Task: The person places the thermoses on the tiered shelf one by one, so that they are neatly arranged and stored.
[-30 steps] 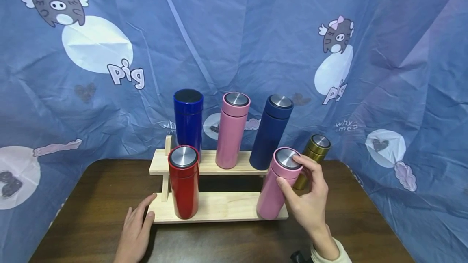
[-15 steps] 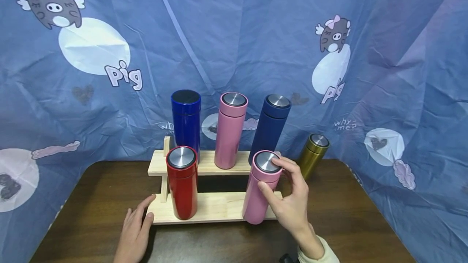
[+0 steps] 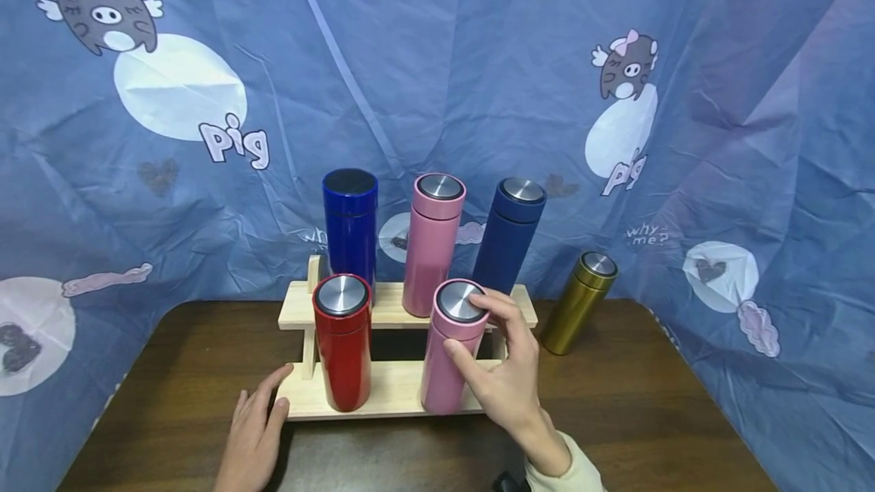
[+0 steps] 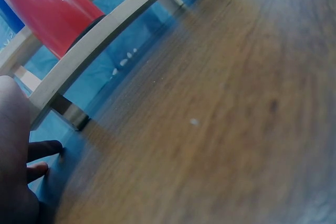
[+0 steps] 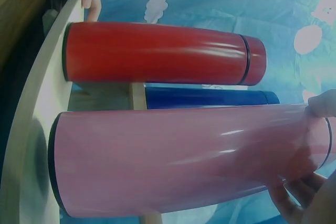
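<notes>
My right hand (image 3: 502,370) grips a pink thermos (image 3: 446,378) near its lid, thumb on the front and a finger on the lid's edge. It stands upright over the lower step of a wooden rack (image 3: 396,389); in the right wrist view the base of the pink thermos (image 5: 178,161) is right at the wood. To its left on that step stands a red thermos (image 3: 347,363). My left hand (image 3: 253,427) rests at the rack's left end, fingers extended, touching its edge. In the left wrist view the red thermos (image 4: 52,9) stands above the rack's front edge.
On the rack's upper step stand a bright blue thermos (image 3: 352,234), another pink thermos (image 3: 434,249) and a navy thermos (image 3: 509,241). A gold thermos (image 3: 577,310) stands on the dark wooden table (image 3: 656,401) to the right. A blue patterned cloth (image 3: 437,59) hangs behind.
My right hand has carried the pink thermos leftward along the lower step, from its right end toward the middle. The gold thermos is now uncovered. My left hand stays put.
</notes>
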Demonstrator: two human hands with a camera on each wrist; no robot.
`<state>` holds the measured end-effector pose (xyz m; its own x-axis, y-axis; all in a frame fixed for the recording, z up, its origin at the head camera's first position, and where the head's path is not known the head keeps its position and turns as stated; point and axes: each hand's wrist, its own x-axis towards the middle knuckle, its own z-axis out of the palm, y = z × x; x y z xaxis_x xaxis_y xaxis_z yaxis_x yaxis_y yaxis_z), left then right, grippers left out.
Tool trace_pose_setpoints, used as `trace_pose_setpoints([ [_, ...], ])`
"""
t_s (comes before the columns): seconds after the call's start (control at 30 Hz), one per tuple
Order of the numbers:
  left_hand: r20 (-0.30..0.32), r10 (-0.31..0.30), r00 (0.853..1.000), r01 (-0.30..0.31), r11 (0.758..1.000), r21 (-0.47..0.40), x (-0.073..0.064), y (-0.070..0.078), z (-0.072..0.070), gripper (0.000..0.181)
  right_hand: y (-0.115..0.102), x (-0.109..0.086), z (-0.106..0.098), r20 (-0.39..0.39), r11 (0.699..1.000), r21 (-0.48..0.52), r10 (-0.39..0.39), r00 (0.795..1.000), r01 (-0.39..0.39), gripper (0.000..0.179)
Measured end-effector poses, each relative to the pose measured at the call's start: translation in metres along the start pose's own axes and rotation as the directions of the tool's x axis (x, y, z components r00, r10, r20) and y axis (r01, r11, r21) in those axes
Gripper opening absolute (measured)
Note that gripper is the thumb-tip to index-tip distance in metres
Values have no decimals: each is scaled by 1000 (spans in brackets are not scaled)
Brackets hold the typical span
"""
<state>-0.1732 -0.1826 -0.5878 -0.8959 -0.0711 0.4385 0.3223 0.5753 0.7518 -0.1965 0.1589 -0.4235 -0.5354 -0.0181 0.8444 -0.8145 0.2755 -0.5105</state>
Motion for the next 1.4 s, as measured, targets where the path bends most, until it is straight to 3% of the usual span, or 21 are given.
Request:
trace_pose_setpoints([
  [0.27,31,-42,999,41,999,3,0,3,-2,42,2,1,15,4,1000,-3,6,1000,-6,61],
  [0.6,38,-48,998,48,999,9,0,2,-1,42,9,-4,24,1,1000,-17,-13,1000,13,60],
  [0.8,22,-27,999,27,1000,6,0,0,-1,40,12,-6,27,6,999,-33,-15,1000,16,59],
  [1.03,11,-11,1000,11,1000,2,1,0,-1,40,12,-5,25,61,996,-83,48,997,-43,64],
  [1.4,-8,4,1000,-4,1000,2,0,-2,1,40,18,-9,27,89,994,-110,39,995,-29,66],
])
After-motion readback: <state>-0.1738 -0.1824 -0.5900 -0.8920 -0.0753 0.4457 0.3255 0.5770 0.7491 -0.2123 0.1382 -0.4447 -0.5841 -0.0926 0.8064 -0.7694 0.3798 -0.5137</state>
